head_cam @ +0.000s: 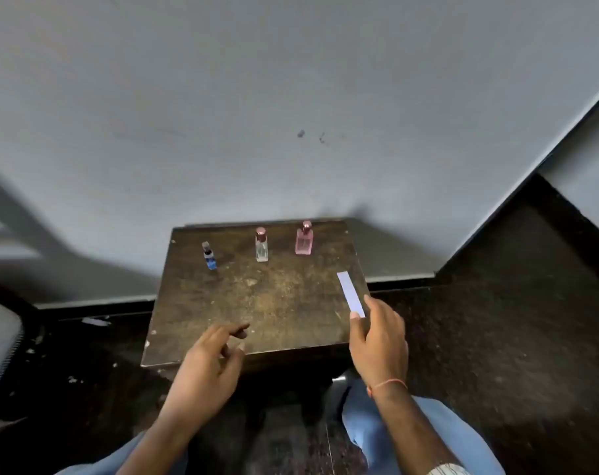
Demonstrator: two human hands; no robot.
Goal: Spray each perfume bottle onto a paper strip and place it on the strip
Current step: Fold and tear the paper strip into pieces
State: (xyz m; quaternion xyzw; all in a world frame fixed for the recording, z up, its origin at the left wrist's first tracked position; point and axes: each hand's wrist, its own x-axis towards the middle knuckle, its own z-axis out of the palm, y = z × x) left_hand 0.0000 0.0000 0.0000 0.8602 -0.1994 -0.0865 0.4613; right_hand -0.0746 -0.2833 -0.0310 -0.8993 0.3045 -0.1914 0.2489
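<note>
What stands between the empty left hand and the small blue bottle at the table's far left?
Nothing visible: bare worn wooden tabletop lies between the left hand and the small blue bottle.

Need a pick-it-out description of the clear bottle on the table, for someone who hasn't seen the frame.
On the dark wooden table by the grey wall, three small bottles stand upright in a row along the far edge. The clear bottle is the middle one, between the small blue bottle and the pink bottle. It alone has see-through glass, with a rose-coloured cap.

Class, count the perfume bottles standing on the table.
3, in a row along the far side: blue bottle left, clear bottle middle, pink bottle right. None looks hidden.
</note>
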